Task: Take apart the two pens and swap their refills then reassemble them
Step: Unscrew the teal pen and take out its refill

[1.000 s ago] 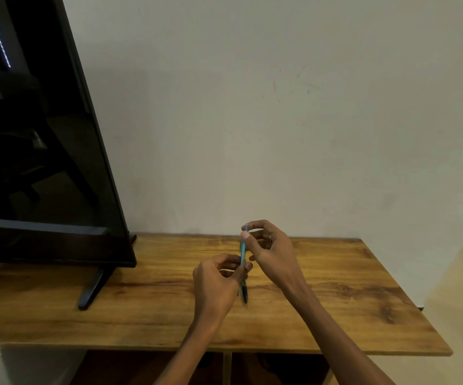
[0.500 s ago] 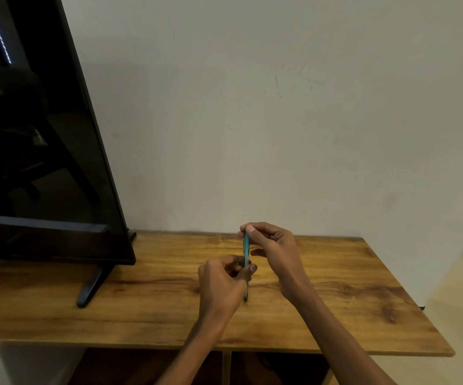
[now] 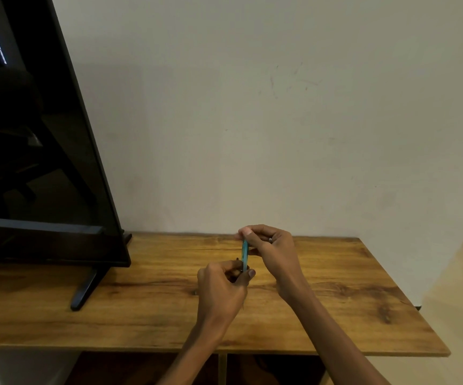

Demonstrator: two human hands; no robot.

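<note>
Fingers of the right hand (image 3: 270,247) are pinched on the top of a teal pen (image 3: 244,252), held near-upright above the wooden table (image 3: 336,301), while its dark lower end is gripped by the curled left hand (image 3: 220,284), apparently so the barrel can be twisted apart. Compared with a second earlier, the hands are seen closer together, the pen's dark tip now hidden; a second pen cannot be made out.

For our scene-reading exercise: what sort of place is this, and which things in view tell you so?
Probably a room in a home or small office: a wooden table stands against a plain wall, with a black screen on a stand at its left end.
</note>
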